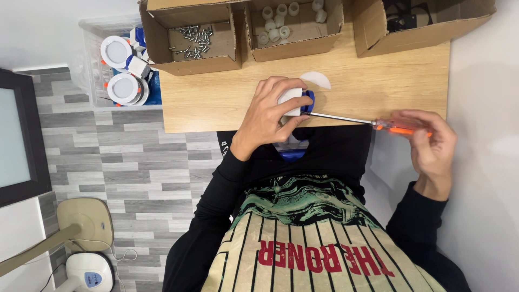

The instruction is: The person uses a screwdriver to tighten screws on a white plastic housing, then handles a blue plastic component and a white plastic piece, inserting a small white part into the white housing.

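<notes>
Wooden table, grey plank floor; left hand fingers clasp white fitting, right hand grips screwdriver.

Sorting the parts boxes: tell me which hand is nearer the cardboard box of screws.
Left. The left hand grips a small white and blue part just below and right of the box of screws; the right hand holds the screwdriver far to the right.
</notes>
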